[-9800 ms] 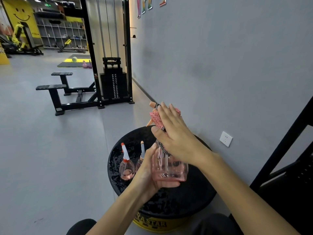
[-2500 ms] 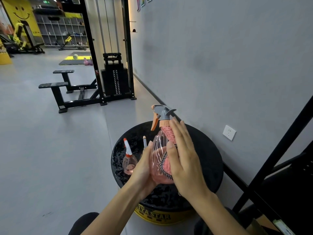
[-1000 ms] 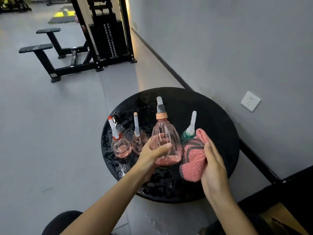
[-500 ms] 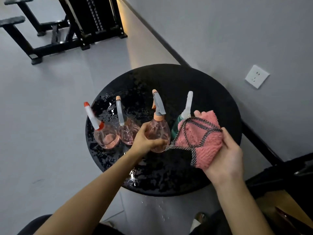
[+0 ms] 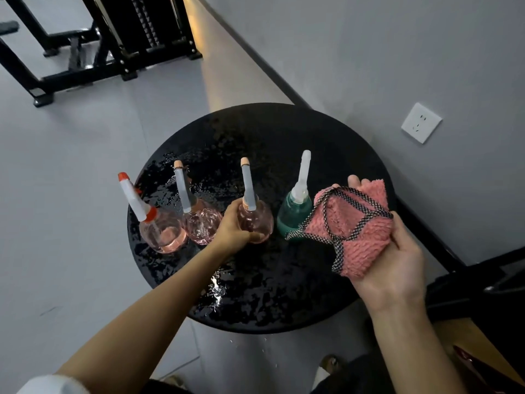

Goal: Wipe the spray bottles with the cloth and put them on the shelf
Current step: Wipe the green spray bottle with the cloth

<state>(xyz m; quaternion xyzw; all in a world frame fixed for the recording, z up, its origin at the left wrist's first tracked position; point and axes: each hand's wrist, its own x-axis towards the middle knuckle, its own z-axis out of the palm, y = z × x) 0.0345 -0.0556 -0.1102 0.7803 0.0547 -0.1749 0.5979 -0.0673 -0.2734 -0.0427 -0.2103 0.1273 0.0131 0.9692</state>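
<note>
Round black table [image 5: 284,285], top wet and glistening, set near a grey wall. Four spray bottles in a row across it, nozzles up.

- Left end: red-tipped pink bottle [image 5: 163,233]. Just beside it, second pink bottle [image 5: 203,227], grey nozzle.
- Third pink bottle [image 5: 258,220]: left hand [image 5: 234,228] grips its body, fingers curled round the far side, thumb on the near side.
- Right end: green bottle [image 5: 292,214], white nozzle, no hand on it.
- Right hand [image 5: 397,265] is raised over the table's right edge. Its fingers are closed round a bunched pink cloth [image 5: 355,228] with checked trim, one corner hanging in front of the green bottle.

Wall socket [image 5: 421,122] on the wall. Black weight machine [image 5: 142,32] on the floor beyond.
</note>
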